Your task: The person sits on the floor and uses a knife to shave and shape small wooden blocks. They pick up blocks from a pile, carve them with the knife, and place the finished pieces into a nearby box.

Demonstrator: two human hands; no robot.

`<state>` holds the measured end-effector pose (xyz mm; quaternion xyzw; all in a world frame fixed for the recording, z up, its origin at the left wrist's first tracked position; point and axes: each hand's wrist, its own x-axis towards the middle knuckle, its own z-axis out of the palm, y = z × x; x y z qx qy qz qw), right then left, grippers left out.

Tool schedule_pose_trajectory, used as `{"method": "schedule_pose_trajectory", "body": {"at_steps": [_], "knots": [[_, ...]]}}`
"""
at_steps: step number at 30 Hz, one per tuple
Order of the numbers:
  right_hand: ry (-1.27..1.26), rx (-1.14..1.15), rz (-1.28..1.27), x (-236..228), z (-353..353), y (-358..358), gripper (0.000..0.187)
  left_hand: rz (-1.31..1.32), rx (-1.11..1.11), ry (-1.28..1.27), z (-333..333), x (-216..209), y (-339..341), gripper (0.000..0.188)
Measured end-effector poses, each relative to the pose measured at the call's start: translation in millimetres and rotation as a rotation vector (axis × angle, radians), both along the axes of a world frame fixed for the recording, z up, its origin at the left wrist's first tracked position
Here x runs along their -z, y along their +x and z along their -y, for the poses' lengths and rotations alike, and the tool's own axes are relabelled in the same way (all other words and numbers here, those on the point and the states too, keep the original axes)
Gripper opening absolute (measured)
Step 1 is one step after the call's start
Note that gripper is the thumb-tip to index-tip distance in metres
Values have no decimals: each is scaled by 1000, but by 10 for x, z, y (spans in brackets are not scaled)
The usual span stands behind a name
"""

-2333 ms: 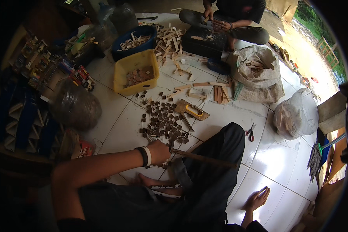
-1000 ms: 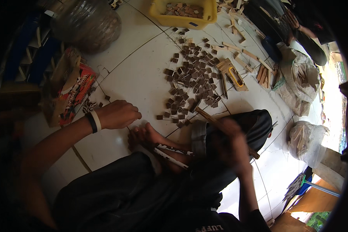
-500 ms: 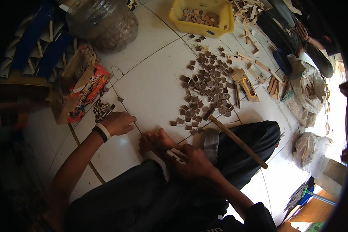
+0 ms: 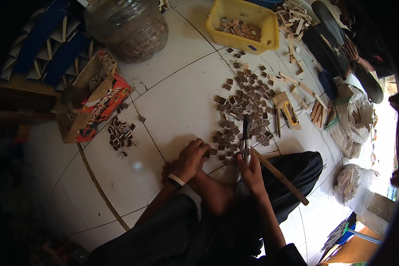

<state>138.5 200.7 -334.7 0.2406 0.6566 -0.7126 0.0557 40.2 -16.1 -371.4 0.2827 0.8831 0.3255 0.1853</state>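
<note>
My left hand (image 4: 192,158) is above my bare foot, at the near edge of a spread of small brown square tiles (image 4: 248,95). Its fingers are closed on one brown square tile (image 4: 206,153). In my right hand (image 4: 251,174) is a pair of pliers (image 4: 246,136) with white on the grips and a dark head, pointing away from me over the tiles. Beside it a wooden-handled hammer (image 4: 281,177) lies across my leg, its head hidden. A smaller heap of tiles (image 4: 121,135) lies on the floor at the left.
A torn red carton (image 4: 103,104) stands at the left, below a big clear plastic container (image 4: 128,33). The yellow tub (image 4: 241,42) at the back holds more pieces. Wood strips (image 4: 303,91), a yellow-handled cutter (image 4: 291,113) and a sack (image 4: 352,115) are at the right; another person's hand (image 4: 351,50) shows beyond.
My left hand has moved right, from beside the small heap to the edge of the large spread. My right hand has lifted the pliers from near my foot to over the tiles.
</note>
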Motion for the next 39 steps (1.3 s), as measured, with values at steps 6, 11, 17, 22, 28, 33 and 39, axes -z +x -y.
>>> {"method": "schedule_pose_trajectory", "body": {"at_steps": [6, 11, 17, 22, 28, 33, 39], "knots": [[280, -72, -172, -126, 150, 132, 72, 324, -250, 322, 125, -214, -113, 28], [431, -266, -200, -424, 323, 111, 74, 596, -453, 818, 136, -891, -220, 17], [477, -290, -325, -568, 474, 156, 73, 601, -509, 978, -7, -1442, -253, 27], [451, -278, -323, -588, 535, 156, 70, 660, -493, 1043, -76, -1550, -172, 26], [434, -273, -364, -564, 567, 145, 70, 711, -515, 1107, -66, -1560, -107, 27], [425, -262, -314, -540, 595, 181, 72, 743, -547, 1151, -85, -1516, -69, 25], [400, -252, -313, -558, 621, 193, 70, 699, -521, 1147, -57, -1503, -65, 25]]}}
